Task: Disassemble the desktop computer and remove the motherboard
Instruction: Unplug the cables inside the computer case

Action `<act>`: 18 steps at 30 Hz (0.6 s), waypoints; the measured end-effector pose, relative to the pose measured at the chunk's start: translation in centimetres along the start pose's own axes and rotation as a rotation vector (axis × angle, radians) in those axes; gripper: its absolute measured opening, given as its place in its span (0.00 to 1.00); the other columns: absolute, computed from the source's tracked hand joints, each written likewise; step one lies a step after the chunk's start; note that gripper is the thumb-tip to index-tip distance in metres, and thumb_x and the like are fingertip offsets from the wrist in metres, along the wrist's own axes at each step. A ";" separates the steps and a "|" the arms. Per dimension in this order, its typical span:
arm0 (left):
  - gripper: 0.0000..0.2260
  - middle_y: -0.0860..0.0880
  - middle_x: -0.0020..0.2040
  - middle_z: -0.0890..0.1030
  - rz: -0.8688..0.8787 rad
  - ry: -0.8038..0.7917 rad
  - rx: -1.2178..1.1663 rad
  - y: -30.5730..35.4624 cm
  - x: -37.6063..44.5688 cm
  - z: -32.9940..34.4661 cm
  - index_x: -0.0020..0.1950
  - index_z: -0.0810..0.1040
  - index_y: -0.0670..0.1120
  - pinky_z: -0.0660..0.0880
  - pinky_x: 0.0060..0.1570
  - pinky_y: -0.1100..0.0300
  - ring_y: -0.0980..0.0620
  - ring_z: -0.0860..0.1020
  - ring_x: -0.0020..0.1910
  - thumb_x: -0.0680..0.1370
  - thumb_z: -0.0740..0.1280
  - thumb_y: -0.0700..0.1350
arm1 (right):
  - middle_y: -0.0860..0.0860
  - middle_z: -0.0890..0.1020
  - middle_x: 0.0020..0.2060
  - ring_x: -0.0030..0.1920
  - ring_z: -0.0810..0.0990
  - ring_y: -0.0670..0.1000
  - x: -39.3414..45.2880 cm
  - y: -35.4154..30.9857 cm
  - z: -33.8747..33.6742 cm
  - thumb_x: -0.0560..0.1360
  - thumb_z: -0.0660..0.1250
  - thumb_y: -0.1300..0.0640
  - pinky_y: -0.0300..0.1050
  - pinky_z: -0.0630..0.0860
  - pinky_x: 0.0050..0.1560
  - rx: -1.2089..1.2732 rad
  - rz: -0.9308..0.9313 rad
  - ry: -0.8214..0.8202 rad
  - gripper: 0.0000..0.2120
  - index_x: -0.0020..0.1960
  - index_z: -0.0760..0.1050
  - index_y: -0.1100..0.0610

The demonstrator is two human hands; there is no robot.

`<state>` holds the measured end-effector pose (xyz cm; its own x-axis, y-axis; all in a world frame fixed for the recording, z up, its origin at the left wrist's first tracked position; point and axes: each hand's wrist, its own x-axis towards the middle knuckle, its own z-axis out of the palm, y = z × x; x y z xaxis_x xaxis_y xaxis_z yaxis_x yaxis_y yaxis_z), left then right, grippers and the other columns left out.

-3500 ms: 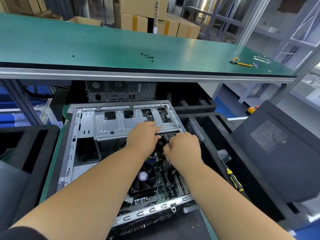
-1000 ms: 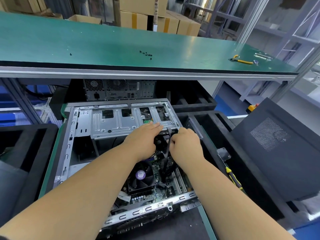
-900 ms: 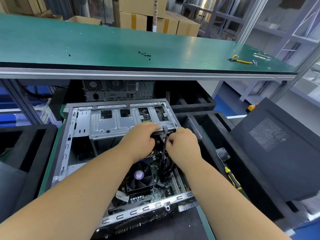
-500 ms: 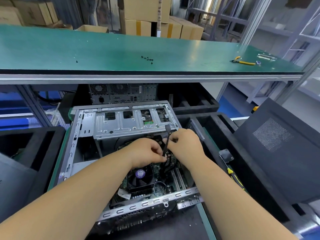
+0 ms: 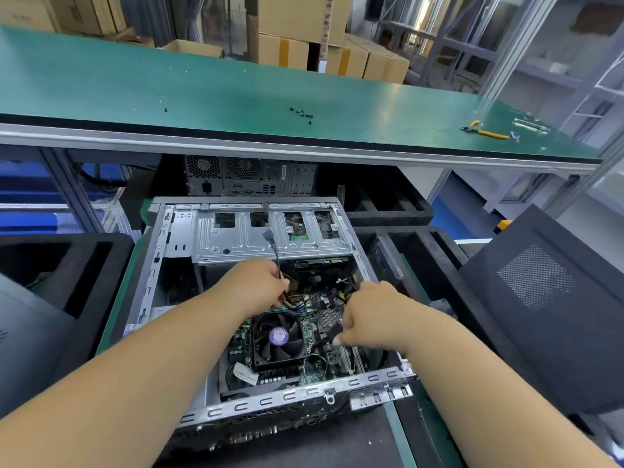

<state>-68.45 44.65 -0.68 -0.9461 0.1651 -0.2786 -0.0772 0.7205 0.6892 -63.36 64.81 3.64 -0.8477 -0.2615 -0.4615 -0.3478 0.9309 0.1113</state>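
Open desktop case (image 5: 158, 265), lying on its side on a black mat, nearest edge a perforated steel rail (image 5: 297, 396). Motherboard (image 5: 314, 346) seated flat in the case floor, green, in place. CPU fan (image 5: 278, 337), black with purple hub label, on the board's near-left part. Right hand (image 5: 368, 319) low over the board's right side, grip closed, pinching a small black connector (image 5: 334, 331) between thumb and curled fingers. Left hand (image 5: 256, 282) beyond the fan, grip clenched around a cable bundle (image 5: 293, 304); one black lead rising to a grey plug (image 5: 268, 235) over the drive cage (image 5: 256, 236). Black side panel (image 5: 540, 298) leaning at right. Second computer (image 5: 250, 177) behind, under the green worktop (image 5: 202, 89). Loose screws (image 5: 302, 113) and yellow-handled pliers (image 5: 486, 131) on the worktop. Cardboard boxes (image 5: 300, 35) farthest back.
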 end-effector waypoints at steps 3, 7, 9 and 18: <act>0.07 0.51 0.39 0.84 -0.015 0.043 -0.105 -0.4 0.3 -0.2 0.44 0.78 0.47 0.80 0.49 0.51 0.56 0.84 0.37 0.79 0.64 0.48 | 0.49 0.72 0.29 0.46 0.70 0.51 -0.2 -0.2 -0.7 0.79 0.48 0.33 0.54 0.66 0.60 0.004 0.030 0.040 0.34 0.31 0.74 0.57; 0.07 0.49 0.39 0.84 -0.016 -0.035 -0.095 -0.5 0.2 -0.3 0.43 0.80 0.45 0.81 0.47 0.51 0.55 0.83 0.36 0.76 0.65 0.46 | 0.48 0.73 0.27 0.37 0.76 0.52 0.0 -0.5 -1.8 0.81 0.53 0.41 0.47 0.72 0.49 -0.011 0.075 0.106 0.30 0.29 0.77 0.55; 0.07 0.49 0.37 0.84 0.003 -0.101 0.005 -0.4 0.1 -0.4 0.42 0.81 0.44 0.79 0.44 0.53 0.51 0.83 0.38 0.74 0.65 0.46 | 0.49 0.72 0.31 0.37 0.75 0.54 0.6 -0.5 -2.1 0.76 0.63 0.47 0.44 0.72 0.39 0.007 0.104 0.141 0.20 0.29 0.68 0.55; 0.09 0.46 0.43 0.81 0.056 -0.177 0.146 -0.3 0.3 0.2 0.45 0.79 0.45 0.76 0.47 0.52 0.46 0.80 0.46 0.73 0.62 0.46 | 0.59 0.71 0.69 0.63 0.75 0.59 7.4 -1.0 0.3 0.74 0.56 0.70 0.52 0.74 0.61 0.090 0.064 -0.054 0.31 0.76 0.62 0.56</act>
<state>-68.63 44.65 -1.14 -0.8768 0.3138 -0.3643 0.0324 0.7945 0.6064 -69.13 62.01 -0.15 -0.8431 -0.1892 -0.5034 -0.2543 0.9651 0.0633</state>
